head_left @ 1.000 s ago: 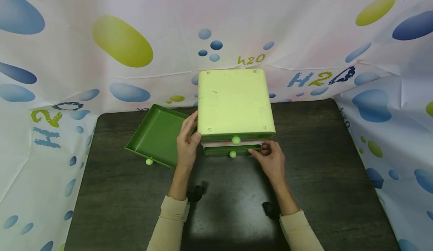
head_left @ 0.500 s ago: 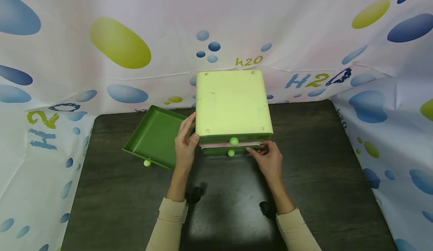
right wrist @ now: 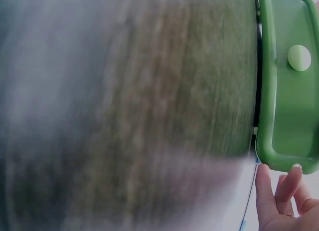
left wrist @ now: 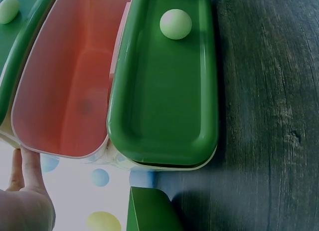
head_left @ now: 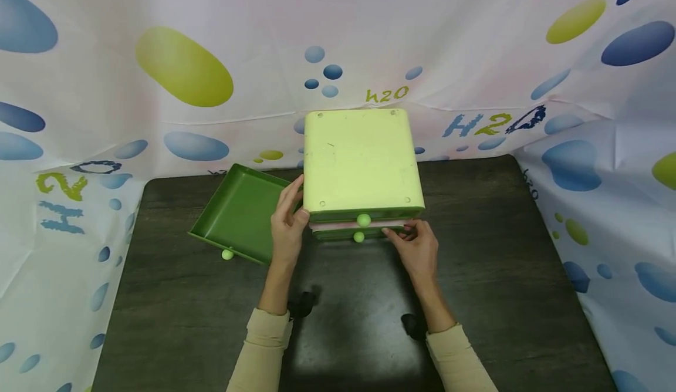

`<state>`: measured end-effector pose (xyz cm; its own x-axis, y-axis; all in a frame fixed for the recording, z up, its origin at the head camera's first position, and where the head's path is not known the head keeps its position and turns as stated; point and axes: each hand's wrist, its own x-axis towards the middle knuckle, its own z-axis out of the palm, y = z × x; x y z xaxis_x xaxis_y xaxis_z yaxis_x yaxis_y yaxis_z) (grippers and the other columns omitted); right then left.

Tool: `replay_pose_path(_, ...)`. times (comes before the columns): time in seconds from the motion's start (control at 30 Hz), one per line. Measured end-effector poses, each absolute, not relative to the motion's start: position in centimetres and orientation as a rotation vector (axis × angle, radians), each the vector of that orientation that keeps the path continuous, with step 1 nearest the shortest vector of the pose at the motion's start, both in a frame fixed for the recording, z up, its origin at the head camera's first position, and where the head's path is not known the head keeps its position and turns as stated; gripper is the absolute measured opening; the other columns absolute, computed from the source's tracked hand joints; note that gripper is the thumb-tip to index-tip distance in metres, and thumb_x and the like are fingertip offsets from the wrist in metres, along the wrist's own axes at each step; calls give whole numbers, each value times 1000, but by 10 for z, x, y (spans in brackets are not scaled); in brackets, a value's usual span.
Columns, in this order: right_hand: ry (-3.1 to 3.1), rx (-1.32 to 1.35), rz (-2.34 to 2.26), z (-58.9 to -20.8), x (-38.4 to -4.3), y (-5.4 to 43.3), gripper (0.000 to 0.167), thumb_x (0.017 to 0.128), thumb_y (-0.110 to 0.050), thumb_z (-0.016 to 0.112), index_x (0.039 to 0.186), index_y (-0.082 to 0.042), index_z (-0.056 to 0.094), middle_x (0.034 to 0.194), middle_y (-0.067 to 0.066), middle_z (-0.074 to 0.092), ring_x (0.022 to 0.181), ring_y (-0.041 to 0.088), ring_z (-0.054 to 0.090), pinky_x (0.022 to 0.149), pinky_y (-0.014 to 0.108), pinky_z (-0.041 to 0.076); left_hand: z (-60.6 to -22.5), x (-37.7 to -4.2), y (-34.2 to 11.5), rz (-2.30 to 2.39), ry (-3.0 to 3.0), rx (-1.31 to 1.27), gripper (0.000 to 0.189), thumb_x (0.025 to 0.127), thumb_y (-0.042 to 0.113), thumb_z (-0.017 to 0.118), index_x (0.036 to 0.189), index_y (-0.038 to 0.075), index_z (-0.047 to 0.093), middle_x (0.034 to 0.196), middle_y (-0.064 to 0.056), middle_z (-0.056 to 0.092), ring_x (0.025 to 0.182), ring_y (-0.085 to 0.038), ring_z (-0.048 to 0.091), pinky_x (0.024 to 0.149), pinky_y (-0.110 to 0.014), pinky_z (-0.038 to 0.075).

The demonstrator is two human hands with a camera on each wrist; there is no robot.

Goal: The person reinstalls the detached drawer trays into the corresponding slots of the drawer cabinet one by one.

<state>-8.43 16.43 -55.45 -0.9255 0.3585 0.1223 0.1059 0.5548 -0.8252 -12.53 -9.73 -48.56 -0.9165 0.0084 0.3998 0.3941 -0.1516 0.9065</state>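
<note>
A small chest (head_left: 361, 160) with a pale yellow-green top stands at the back of the table. Its upper green drawer (head_left: 338, 215) is in, and below it gapes a pinkish, empty slot (left wrist: 75, 91). The bottom green drawer (left wrist: 164, 91), with a round light-green knob (head_left: 358, 237), sits nearly flush in its frame. My left hand (head_left: 287, 227) rests against the chest's left side, its fingers stretched along the wall. At the bottom drawer's right end, my right hand (head_left: 418, 248) touches the corner with thumb and fingertips; its fingers show at the rim in the right wrist view.
A removed green drawer (head_left: 243, 210) with a light-green knob lies tilted left of the chest, partly hidden by the left hand. The dark wooden table (head_left: 507, 274) is backed by a white sheet (head_left: 264, 40) with coloured spots. A black wrist device (head_left: 303, 304) sits by the left wrist.
The bottom drawer has slid back into the chest, pushed by my right hand. My left hand stays against the chest's side. The whole head view has shifted slightly.
</note>
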Motion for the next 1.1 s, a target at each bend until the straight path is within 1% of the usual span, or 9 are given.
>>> replay_pose_path(0.2,-2512,-394,1304,-554,-84,161,41,77,-35,88,94,-5,66,89,8,61,71,18,64,61,33,51,-484,-125,-99,-2145,-1860,-453,83,90,59,62,150,4,44,147,-15,43,124,-33,49,68,-25,47)
replay_pose_path(0.33,-2538,-387,1292,-554,-84,161,43,78,-37,87,98,-5,67,91,8,61,71,18,64,62,34,51,-484,-124,-101,-2129,-1871,-445,82,90,60,62,149,5,45,147,-14,44,124,-34,48,68,-25,47)
replay_pose_path(0.43,-2585,-368,1317,-553,-82,162,47,80,-40,84,105,-4,66,96,9,61,74,21,63,66,37,51,-483,-123,-101,-2152,-1849,-450,80,92,57,63,149,4,46,147,-15,44,128,-39,46,76,-25,50)
replay_pose_path(0.53,-2625,-342,1371,-552,-79,167,51,83,-41,81,115,-5,64,104,10,60,79,24,61,71,39,49,-481,-122,-100,-2193,-1807,-464,76,94,52,63,148,1,46,146,-17,43,132,-40,44,91,-29,50)
replay_pose_path(0.7,-2596,-290,1439,-550,-74,177,45,90,-34,76,124,-9,62,112,10,59,79,22,57,70,32,46,-482,-121,-101,-2218,-1722,-510,65,99,36,63,143,-9,46,143,-24,43,135,-36,45,103,-38,45)
replay_pose_path(0.83,-2479,-265,1507,-542,-73,184,40,93,-26,73,128,-8,61,113,9,60,83,18,57,70,21,45,-484,-119,-105,-2209,-1661,-516,46,100,12,58,135,-17,49,138,-29,48,130,-34,50,103,-40,46)
replay_pose_path(0.9,-2417,-255,1543,-537,-74,187,40,94,-21,72,130,-6,60,114,10,61,86,16,56,72,19,44,-485,-118,-107,-2206,-1642,-506,39,99,2,56,132,-20,50,136,-30,49,127,-34,52,101,-41,47)
replay_pose_path(1.0,-2386,-244,1549,-530,-76,190,39,95,-17,70,131,-5,60,115,13,61,87,15,56,73,21,44,-486,-117,-110,-2209,-1636,-493,36,98,-5,54,130,-22,50,134,-32,49,124,-37,53,99,-41,49)
replay_pose_path(1.1,-2400,-254,1554,-520,-76,190,38,96,-15,69,131,-3,59,117,17,61,90,17,55,73,24,44,-486,-115,-112,-2214,-1651,-496,37,98,-7,53,132,-20,49,133,-36,47,124,-44,50,99,-43,49)
